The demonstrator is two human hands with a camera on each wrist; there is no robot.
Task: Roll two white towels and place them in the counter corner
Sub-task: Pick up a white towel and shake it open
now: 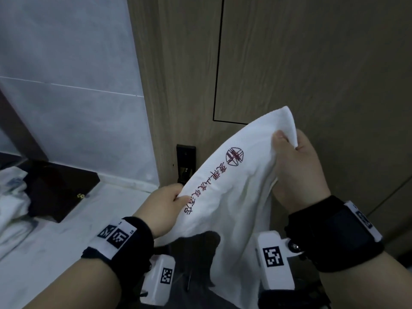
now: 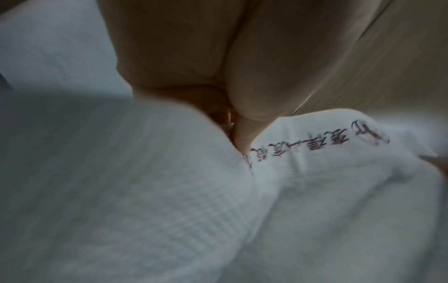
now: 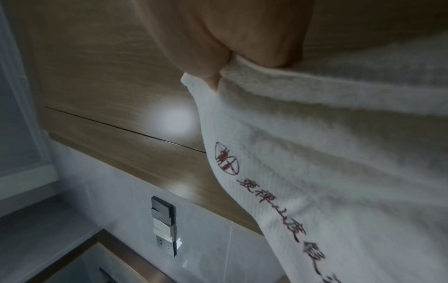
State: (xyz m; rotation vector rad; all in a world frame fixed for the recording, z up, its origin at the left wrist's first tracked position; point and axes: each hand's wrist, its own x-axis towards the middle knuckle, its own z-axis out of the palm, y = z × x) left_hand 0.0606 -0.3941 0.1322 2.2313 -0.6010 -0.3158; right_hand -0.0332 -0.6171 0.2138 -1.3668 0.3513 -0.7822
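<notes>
A white towel (image 1: 236,197) with a red logo and red lettering along its top edge hangs in the air between my two hands, in front of a wooden wall. My left hand (image 1: 176,196) pinches the lower end of that edge. My right hand (image 1: 287,141) grips the upper corner, higher and further right. The rest of the cloth drapes down past my wrists. In the left wrist view the towel (image 2: 315,172) bunches under my left hand (image 2: 240,134). In the right wrist view the towel (image 3: 315,153) hangs from my right hand (image 3: 225,70).
A white counter (image 1: 78,230) runs along the left, meeting a pale tiled wall. On it stand a dark wooden box (image 1: 60,188) and a crumpled white cloth (image 1: 11,197) at the far left. A dark wall switch (image 1: 186,161) sits in the wooden panel behind the towel.
</notes>
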